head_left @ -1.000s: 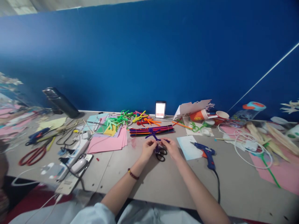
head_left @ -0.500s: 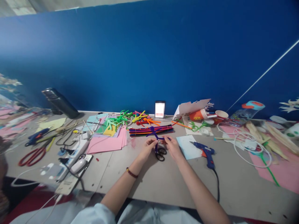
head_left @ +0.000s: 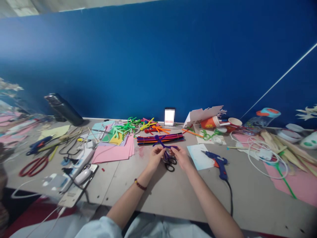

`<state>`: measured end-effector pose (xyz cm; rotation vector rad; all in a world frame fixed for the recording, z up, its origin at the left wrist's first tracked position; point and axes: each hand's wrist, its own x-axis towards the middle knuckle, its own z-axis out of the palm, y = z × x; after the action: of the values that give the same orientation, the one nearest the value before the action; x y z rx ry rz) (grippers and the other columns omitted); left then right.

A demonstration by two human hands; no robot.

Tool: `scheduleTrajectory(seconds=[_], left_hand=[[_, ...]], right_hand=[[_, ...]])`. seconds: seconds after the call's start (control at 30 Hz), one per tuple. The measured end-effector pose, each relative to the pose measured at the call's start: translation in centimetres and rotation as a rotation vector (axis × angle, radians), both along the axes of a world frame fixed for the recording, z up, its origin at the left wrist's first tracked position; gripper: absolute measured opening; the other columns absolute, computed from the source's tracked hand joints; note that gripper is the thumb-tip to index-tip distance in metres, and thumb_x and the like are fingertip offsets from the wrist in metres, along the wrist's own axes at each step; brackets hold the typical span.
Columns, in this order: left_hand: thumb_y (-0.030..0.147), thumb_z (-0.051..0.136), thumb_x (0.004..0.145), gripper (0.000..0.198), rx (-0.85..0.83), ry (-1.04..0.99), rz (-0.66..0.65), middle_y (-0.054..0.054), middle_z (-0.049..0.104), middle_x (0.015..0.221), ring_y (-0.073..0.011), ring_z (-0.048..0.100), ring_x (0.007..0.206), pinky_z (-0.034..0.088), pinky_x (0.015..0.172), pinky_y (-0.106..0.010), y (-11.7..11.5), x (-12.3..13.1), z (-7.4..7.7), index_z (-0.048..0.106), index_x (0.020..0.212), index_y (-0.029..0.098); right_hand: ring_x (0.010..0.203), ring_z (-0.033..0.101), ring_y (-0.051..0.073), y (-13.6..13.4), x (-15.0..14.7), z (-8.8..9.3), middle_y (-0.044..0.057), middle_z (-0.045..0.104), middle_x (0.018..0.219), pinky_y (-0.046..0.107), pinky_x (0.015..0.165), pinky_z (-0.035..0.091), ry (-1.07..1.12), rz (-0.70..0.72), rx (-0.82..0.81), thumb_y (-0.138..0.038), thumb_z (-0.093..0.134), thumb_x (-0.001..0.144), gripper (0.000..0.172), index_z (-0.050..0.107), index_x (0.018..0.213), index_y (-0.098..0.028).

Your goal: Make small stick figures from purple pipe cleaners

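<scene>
Between my hands is a purple pipe cleaner figure (head_left: 162, 143) with a round head and thin limbs. My left hand (head_left: 156, 156) pinches it from the left side. The fingers of my right hand (head_left: 180, 156) are closed on one of its strands at the right. Black-handled scissors (head_left: 170, 165) lie on the table just below the figure, their blades partly hidden. Behind my hands rests a banded bundle of dark, red, purple and orange pipe cleaners (head_left: 146, 139), overlapped by the figure's head.
Green pipe cleaner shapes (head_left: 128, 125) and pink paper (head_left: 112, 153) lie to the left, near a power strip (head_left: 79, 167) and a phone (head_left: 74, 195). A blue glue gun (head_left: 218, 160) with a trailing cord is at the right. A lit screen (head_left: 169, 116) stands against the blue partition.
The purple figure has tilted, its head shifting left. My right hand has moved slightly left along the strand, closer to my left hand.
</scene>
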<state>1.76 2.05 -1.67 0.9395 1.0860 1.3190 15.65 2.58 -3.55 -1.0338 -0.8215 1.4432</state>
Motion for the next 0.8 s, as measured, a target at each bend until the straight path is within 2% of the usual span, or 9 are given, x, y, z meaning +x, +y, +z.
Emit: scheduleTrajectory(seconds=[0.13, 0.27, 0.37, 0.53, 0.7, 0.8], left_hand=[[0.037, 0.078, 0.057, 0.030, 0.025, -0.047, 0.008, 0.003, 0.057, 0.060, -0.0061, 0.047, 0.048, 0.038, 0.047, -0.019, -0.1, 0.2, 0.0, 0.060, 0.068, 0.016], [0.037, 0.076, 0.062, 0.027, 0.055, -0.102, -0.005, 0.001, 0.059, 0.066, -0.0075, 0.051, 0.054, 0.040, 0.051, -0.020, -0.3, 0.3, -0.2, 0.061, 0.071, 0.017], [0.038, 0.074, 0.065, 0.027, 0.043, -0.111, -0.012, 0.002, 0.059, 0.066, -0.0064, 0.048, 0.051, 0.037, 0.048, -0.019, -0.2, 0.3, -0.4, 0.062, 0.076, 0.017], [0.042, 0.075, 0.063, 0.033, 0.002, -0.077, -0.006, 0.002, 0.056, 0.058, -0.0066, 0.046, 0.049, 0.035, 0.047, -0.020, 0.0, 0.3, -0.7, 0.065, 0.081, 0.015], [0.043, 0.075, 0.062, 0.035, -0.054, -0.091, -0.011, 0.000, 0.060, 0.060, -0.0075, 0.050, 0.051, 0.037, 0.049, -0.020, -0.1, 0.3, -0.6, 0.069, 0.080, 0.013], [0.041, 0.076, 0.061, 0.033, -0.079, -0.084, -0.014, -0.001, 0.060, 0.059, -0.0072, 0.049, 0.049, 0.036, 0.047, -0.020, -0.1, 0.3, -0.7, 0.069, 0.077, 0.013]], right_hand=[[0.062, 0.062, 0.015, 0.0, -0.2, 0.0, 0.001, 0.067, 0.069, 0.030, 0.065, 0.050, 0.060, -0.027, -0.023, -0.048, 0.079, 0.053, 0.040, 0.063, 0.074, -0.018], [0.062, 0.061, 0.015, -0.1, -0.2, 0.2, 0.000, 0.067, 0.068, 0.030, 0.065, 0.050, 0.086, 0.004, -0.025, -0.044, 0.079, 0.054, 0.036, 0.063, 0.073, -0.018], [0.059, 0.060, 0.013, -0.3, -0.1, 0.4, -0.001, 0.066, 0.066, 0.027, 0.063, 0.049, 0.083, 0.045, -0.041, -0.041, 0.080, 0.055, 0.034, 0.062, 0.073, -0.018], [0.056, 0.059, 0.013, -0.5, -0.1, 0.4, -0.004, 0.062, 0.060, 0.025, 0.058, 0.046, -0.010, 0.121, -0.044, -0.040, 0.077, 0.057, 0.031, 0.059, 0.071, -0.019], [0.053, 0.055, 0.012, -0.7, -0.2, 0.9, -0.004, 0.062, 0.058, 0.024, 0.053, 0.043, -0.157, 0.167, -0.013, -0.038, 0.071, 0.062, 0.023, 0.061, 0.069, -0.020], [0.060, 0.058, 0.014, -0.9, -0.3, 1.2, -0.002, 0.064, 0.064, 0.025, 0.058, 0.045, -0.217, 0.164, 0.034, -0.039, 0.068, 0.064, 0.022, 0.063, 0.072, -0.019]])
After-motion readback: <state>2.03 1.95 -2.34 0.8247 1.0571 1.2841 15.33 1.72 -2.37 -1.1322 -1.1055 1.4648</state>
